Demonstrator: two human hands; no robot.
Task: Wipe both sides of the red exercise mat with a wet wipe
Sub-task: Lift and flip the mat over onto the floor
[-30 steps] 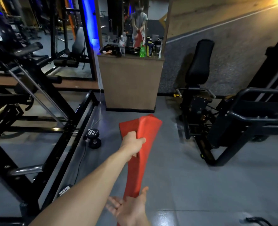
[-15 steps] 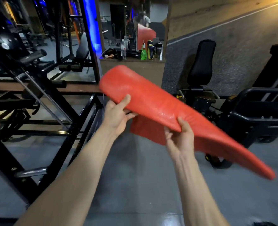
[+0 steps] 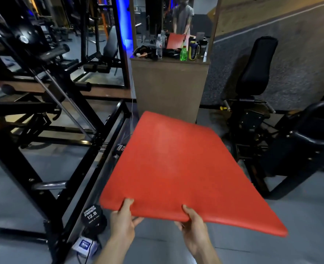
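Dim gym; blue glow upper left; wide-angle bending at edges; slight softness.

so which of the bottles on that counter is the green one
The green bottle stands at the counter's front edge, right of the clear water bottle and left of the yellow and dark bottle.

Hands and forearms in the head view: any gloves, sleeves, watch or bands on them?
None visible. The left hand and right hand are bare, without gloves or rings. Both forearms are uncovered to the frame's lower edge, with no sleeve, watch or band in sight.
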